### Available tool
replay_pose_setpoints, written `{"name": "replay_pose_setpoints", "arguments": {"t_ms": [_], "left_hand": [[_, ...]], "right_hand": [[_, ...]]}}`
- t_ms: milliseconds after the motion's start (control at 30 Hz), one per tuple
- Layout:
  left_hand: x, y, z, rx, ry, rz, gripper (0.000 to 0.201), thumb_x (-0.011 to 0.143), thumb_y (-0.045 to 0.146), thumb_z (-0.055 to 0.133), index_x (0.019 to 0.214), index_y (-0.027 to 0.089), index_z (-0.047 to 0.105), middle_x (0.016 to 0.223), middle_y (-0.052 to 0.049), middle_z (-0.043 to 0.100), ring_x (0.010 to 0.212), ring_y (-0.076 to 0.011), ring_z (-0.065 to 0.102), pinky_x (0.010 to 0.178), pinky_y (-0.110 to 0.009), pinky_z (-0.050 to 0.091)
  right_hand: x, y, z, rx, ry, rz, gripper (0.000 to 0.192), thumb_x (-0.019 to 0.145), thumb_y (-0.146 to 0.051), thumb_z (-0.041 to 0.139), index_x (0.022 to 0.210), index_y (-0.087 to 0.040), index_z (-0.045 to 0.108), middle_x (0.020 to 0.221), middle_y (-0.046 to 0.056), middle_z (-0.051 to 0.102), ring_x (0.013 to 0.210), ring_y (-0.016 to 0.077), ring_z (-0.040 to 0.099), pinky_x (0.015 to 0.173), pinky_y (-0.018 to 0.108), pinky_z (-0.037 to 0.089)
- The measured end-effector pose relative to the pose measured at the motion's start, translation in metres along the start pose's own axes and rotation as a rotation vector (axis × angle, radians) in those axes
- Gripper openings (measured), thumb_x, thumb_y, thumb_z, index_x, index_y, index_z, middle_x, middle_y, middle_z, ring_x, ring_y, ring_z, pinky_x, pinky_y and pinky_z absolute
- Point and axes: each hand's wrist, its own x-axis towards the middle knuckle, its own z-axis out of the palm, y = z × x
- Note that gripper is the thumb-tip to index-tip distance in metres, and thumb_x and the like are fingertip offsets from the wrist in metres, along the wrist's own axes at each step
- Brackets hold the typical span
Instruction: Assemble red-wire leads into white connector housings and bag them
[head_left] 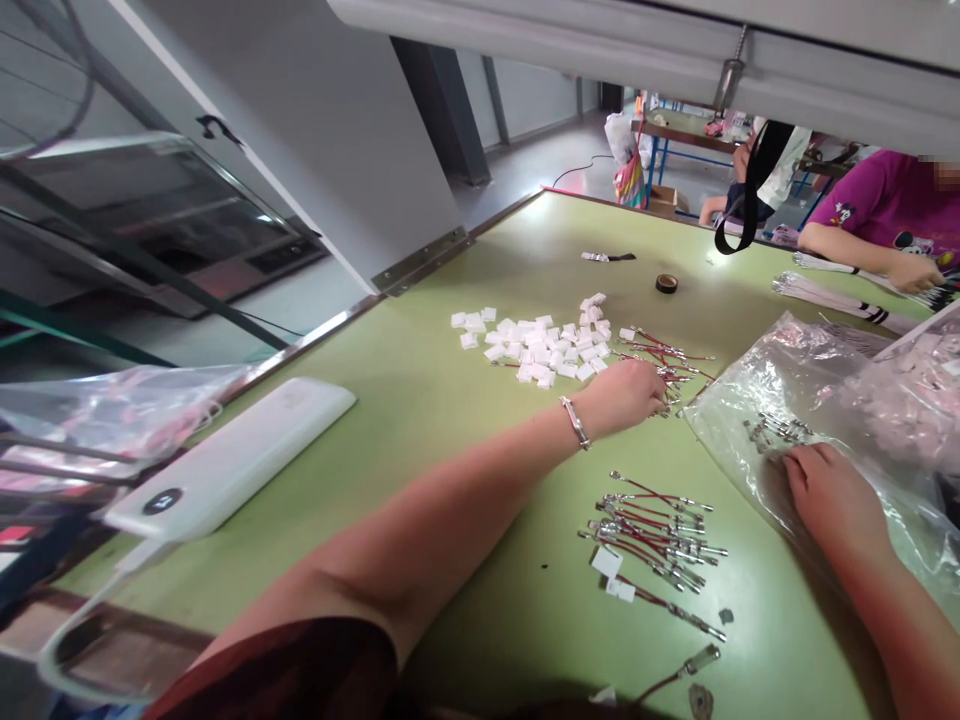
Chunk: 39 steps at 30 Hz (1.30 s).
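Two hands of the wearer are being shown over a pale green surface point(465, 420). The left hand point(626, 395), with a silver bracelet point(575, 422) at the wrist, is being stretched out to the far bundle of short red wires with metal terminals at both ends point(664, 365); its fingers are being curled down onto the wires, though it cannot be told whether any wire is being gripped. The right hand point(832, 495) is being laid flat and open on a crumpled clear plastic bag point(795, 400), in which a few more metal terminals point(776, 430) are being seen.

Two loose groups of these wires are being displayed: the far one under the left hand, and a nearer one point(652, 535) lying between the two forearms, of roughly a dozen wires, too tangled for an exact count. Each wire is thin, dark red and tipped with bright silvery crimped ends. One pile of small white plastic connector housings point(544, 350), several dozen in number, is lying just beside the far bundle. One roll of black tape point(666, 283) is standing beyond it. One white oblong power bank point(232, 460) is resting near the left edge. Another person's forearm point(862, 250) is being seen at the far right.
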Motion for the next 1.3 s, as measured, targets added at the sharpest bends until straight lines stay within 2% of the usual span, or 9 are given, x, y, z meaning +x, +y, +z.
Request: {"name": "replay_pose_setpoints", "arguments": {"t_ms": [100,233,400,567,767,900,1000,1200,1300], "left_hand": [[0.0,0.002,0.0,0.149,0.07,0.007,0.019,0.081,0.025,0.057,0.091,0.015,0.069,0.091,-0.008,0.063,0.09,-0.022,0.056,0.079,-0.035,0.047],[0.001,0.001,0.006,0.221,0.067,0.121,0.044,0.078,0.011,0.051,0.121,0.016,0.06,0.111,-0.011,0.057,0.109,-0.025,0.047,0.095,-0.039,0.042],[0.008,-0.005,0.019,0.271,0.069,0.1,0.025,0.084,0.01,0.049,0.091,0.018,0.072,0.104,-0.01,0.058,0.104,-0.0242,0.048,0.092,-0.037,0.043],[0.012,-0.009,0.023,0.279,0.135,0.123,0.024,0.088,0.013,0.049,0.083,0.017,0.072,0.102,-0.008,0.062,0.099,-0.0232,0.05,0.088,-0.039,0.044],[0.009,0.001,0.015,-0.204,0.409,0.169,0.013,0.089,0.021,0.053,0.087,0.02,0.066,0.093,-0.004,0.067,0.094,-0.0168,0.058,0.088,-0.034,0.048],[0.009,0.006,0.01,-0.636,0.346,-0.066,0.009,0.086,0.025,0.057,0.087,0.016,0.06,0.087,-0.004,0.069,0.079,-0.0132,0.063,0.072,-0.029,0.052],[0.01,0.002,0.009,-0.869,0.248,-0.212,0.009,0.087,0.024,0.053,0.089,0.016,0.055,0.088,-0.007,0.071,0.08,-0.0136,0.066,0.072,-0.029,0.052],[0.009,-0.005,0.002,-1.063,0.341,-0.151,0.013,0.085,0.029,0.058,0.083,0.017,0.054,0.115,-0.01,0.068,0.102,-0.0141,0.062,0.091,-0.033,0.047],[0.007,0.001,-0.005,-1.051,0.419,-0.119,0.013,0.086,0.029,0.057,0.083,0.016,0.056,0.11,-0.009,0.069,0.1,-0.0132,0.062,0.09,-0.031,0.046]], "right_hand": [[-0.002,-0.003,-0.003,0.004,0.021,0.017,0.03,0.095,-0.031,0.037,0.094,-0.02,0.065,0.097,0.007,0.064,0.081,0.0214,0.059,0.06,0.032,0.041],[-0.002,-0.008,-0.003,0.022,0.008,0.021,0.029,0.094,-0.031,0.038,0.099,-0.022,0.065,0.1,0.005,0.064,0.084,0.0206,0.06,0.06,0.031,0.041],[-0.003,-0.01,-0.001,0.04,-0.004,-0.054,0.029,0.094,-0.029,0.038,0.098,-0.022,0.066,0.101,0.006,0.063,0.09,0.0212,0.059,0.065,0.031,0.042],[-0.006,-0.012,-0.004,0.055,-0.014,-0.1,0.026,0.094,-0.03,0.041,0.095,-0.021,0.065,0.099,0.006,0.063,0.091,0.021,0.058,0.068,0.031,0.042],[-0.003,-0.016,-0.002,0.01,-0.039,-0.056,0.024,0.093,-0.026,0.039,0.088,-0.018,0.061,0.092,0.008,0.062,0.082,0.0216,0.058,0.068,0.032,0.041],[0.0,-0.008,0.004,0.197,-0.038,-0.017,0.016,0.088,-0.029,0.046,0.088,-0.019,0.058,0.089,0.007,0.062,0.079,0.0206,0.058,0.067,0.031,0.043],[0.0,-0.004,0.007,0.242,-0.011,-0.04,0.02,0.087,-0.03,0.043,0.087,-0.02,0.06,0.088,0.007,0.063,0.078,0.021,0.058,0.067,0.032,0.043],[-0.004,-0.004,0.002,0.19,-0.027,-0.036,0.029,0.09,-0.035,0.038,0.087,-0.02,0.063,0.091,0.008,0.064,0.075,0.0211,0.06,0.063,0.033,0.044],[-0.007,-0.004,-0.002,0.246,0.05,0.021,0.035,0.091,-0.039,0.037,0.099,-0.021,0.065,0.1,0.008,0.068,0.078,0.0227,0.063,0.065,0.034,0.047]]}}
